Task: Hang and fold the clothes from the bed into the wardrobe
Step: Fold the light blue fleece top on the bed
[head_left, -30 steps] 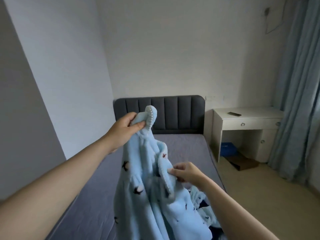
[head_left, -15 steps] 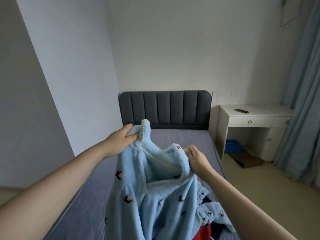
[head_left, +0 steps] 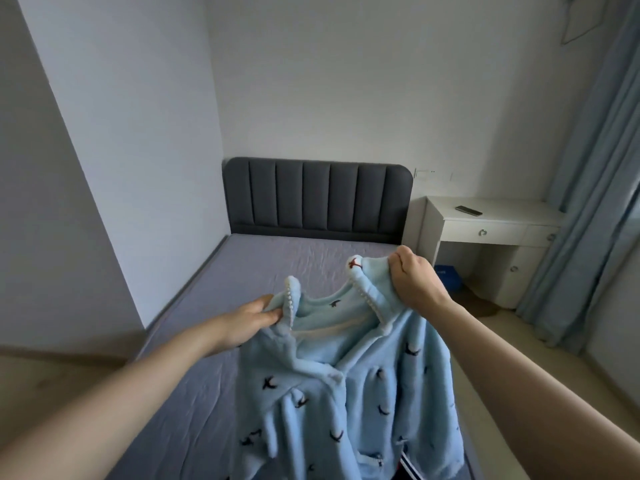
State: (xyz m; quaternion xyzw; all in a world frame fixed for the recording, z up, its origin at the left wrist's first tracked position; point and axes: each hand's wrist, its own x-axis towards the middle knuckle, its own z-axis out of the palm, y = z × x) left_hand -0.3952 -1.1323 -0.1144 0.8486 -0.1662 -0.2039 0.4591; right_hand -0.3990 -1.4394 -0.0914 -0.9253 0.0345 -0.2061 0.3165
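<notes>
At the bottom middle of the frame hangs a soft light-blue fleece top with small dark bird shapes (head_left: 346,393). It is held up in the air over the bed. The left hand (head_left: 249,320) pinches one side of its white-dotted collar. The right hand (head_left: 414,282), curled tight, grips the other side, higher up. Something dark with red and white peeks out under the top at the bottom edge, maybe more clothes.

The flat grey-purple bed sheet (head_left: 277,261) lies bare behind the top. Its left edge runs from the lower left up to the dark grey padded headboard (head_left: 317,197), close to the white wall. The top and the right arm hide the right edge. Bare floor lies at the right, between the bed and the white desk with drawers (head_left: 491,220). A long blue curtain (head_left: 595,188) hangs at the far right.

Half a second ago the hands were closer together. Now the right hand is higher, the left is lower, and the collar is pulled wide.
</notes>
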